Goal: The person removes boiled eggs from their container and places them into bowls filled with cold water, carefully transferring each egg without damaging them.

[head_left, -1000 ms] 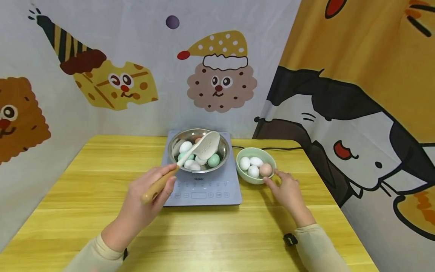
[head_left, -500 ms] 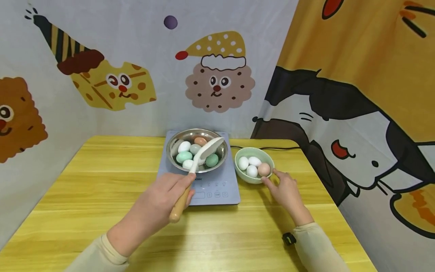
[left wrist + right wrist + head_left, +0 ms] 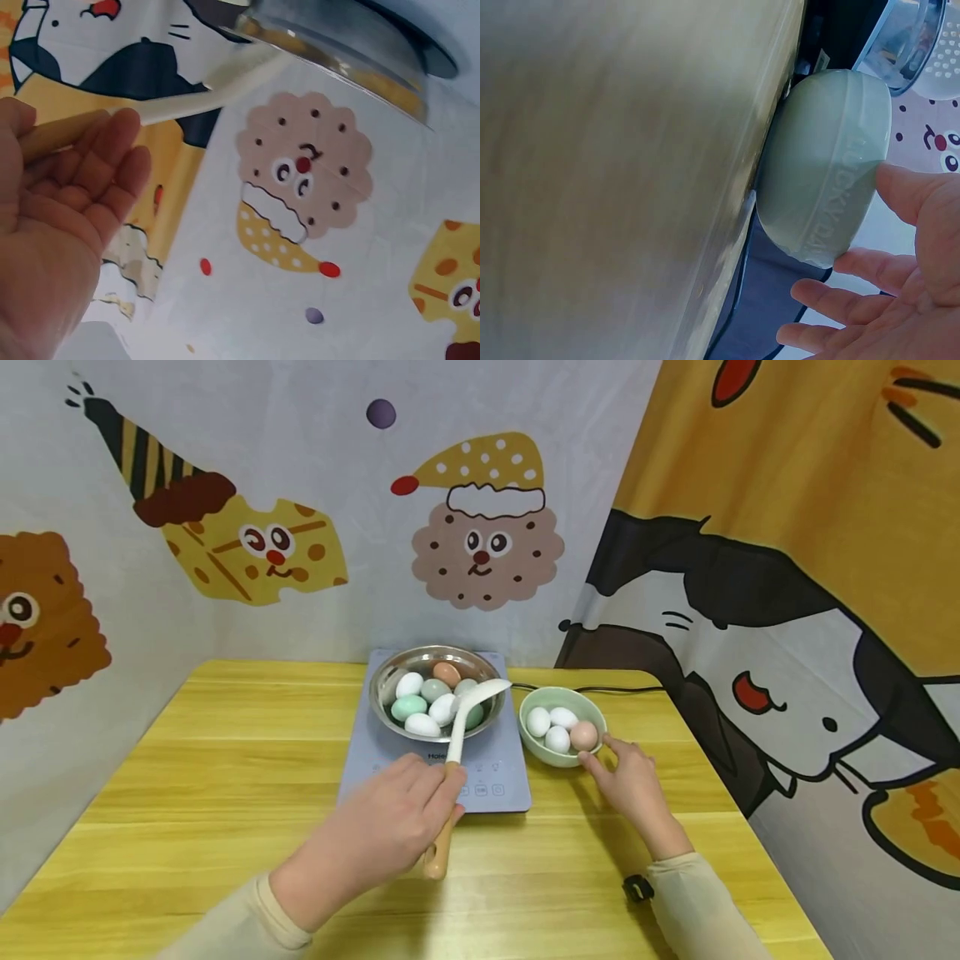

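Note:
My left hand (image 3: 390,814) grips the wooden handle (image 3: 438,856) of a white skimmer (image 3: 487,691), whose perforated head shows in the right wrist view. The head overlaps the right side of a steel bowl (image 3: 382,708) in the head view. White, green, greyish and brown eggs (image 3: 422,725) lie in that bowl. My right hand (image 3: 633,789) touches the near right side of a pale green bowl (image 3: 534,745) with thumb and forefinger, its other fingers extended, as the right wrist view shows. Three white eggs (image 3: 557,739) and a pinkish egg (image 3: 583,735) sit inside it.
The steel bowl stands on a grey-blue induction cooktop (image 3: 405,777) at the back of the wooden table (image 3: 187,777). A black cable (image 3: 618,689) runs behind the green bowl. Cartoon-printed cloth (image 3: 300,427) hangs close behind and to the right.
My left hand has moved right and toward me, swinging the skimmer's head from over the eggs to the steel bowl's right rim. The right hand stays at the green bowl.

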The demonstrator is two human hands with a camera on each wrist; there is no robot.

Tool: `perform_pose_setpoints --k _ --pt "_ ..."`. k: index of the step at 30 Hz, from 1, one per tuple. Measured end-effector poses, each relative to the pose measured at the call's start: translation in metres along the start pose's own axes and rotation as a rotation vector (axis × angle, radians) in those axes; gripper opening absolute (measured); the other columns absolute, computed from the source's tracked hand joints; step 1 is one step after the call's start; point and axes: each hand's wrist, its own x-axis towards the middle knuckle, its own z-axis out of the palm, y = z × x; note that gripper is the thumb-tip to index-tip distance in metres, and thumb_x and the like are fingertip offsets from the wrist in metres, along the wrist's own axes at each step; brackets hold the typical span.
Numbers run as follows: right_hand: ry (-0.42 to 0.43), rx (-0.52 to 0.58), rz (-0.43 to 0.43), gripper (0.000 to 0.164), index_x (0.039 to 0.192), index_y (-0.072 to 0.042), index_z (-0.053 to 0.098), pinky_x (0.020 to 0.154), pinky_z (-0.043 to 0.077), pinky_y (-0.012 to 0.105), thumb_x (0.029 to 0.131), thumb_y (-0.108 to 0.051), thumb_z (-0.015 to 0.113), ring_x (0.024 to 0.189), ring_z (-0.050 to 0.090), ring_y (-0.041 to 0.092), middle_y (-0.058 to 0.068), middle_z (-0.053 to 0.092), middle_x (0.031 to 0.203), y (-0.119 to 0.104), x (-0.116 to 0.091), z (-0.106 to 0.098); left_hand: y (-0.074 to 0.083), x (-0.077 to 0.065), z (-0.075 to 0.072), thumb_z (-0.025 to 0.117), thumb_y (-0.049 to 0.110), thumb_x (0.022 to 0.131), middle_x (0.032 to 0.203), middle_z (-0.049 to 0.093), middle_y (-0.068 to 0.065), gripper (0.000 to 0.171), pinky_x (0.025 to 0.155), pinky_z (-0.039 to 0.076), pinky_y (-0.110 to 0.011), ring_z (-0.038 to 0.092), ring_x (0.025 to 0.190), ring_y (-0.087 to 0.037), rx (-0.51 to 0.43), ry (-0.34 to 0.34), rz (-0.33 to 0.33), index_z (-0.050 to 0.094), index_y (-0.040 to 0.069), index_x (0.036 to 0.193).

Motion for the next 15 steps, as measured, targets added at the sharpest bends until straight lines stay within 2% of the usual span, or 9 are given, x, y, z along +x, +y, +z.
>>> perform_pose_setpoints --k 5,10,15 --pt "-0.001 0.012 0.004 0.069 0.153 0.007 0.052 0.123 0.021 0.083 0.107 -0.043 0.065 0.147 0.045 0.056 0.035 0.053 0.154 0.001 -0.001 0.0 0.02 0.011 0.009 0.031 0.02 0.117 0.091 0.072 -0.009 0.045 0.074 0.061 -0.031 0.067 0.073 -0.02 0.094 0.019 -0.06 0.069 -0.005 0.112" --pt "0.001 0.013 -0.002 0.07 0.153 0.007 0.051 0.123 0.022 0.082 0.107 -0.044 0.065 0.146 0.046 0.055 0.035 0.053 0.154 0.002 -0.001 0.001 0.041 0.021 0.017 0.028 0.02 0.117 0.095 0.076 -0.011 0.05 0.069 0.057 -0.032 0.068 0.074 -0.021 0.137 0.007 -0.171 0.071 -0.005 0.112" --pt "-0.003 0.015 -0.002 0.07 0.153 0.008 0.051 0.123 0.024 0.08 0.108 -0.044 0.064 0.146 0.047 0.056 0.036 0.053 0.154 0.001 -0.001 0.001 0.057 0.029 0.022 0.026 0.02 0.117 0.098 0.077 -0.012 0.052 0.075 0.062 -0.034 0.071 0.081 -0.021 0.163 -0.044 -0.224 0.072 -0.005 0.115"
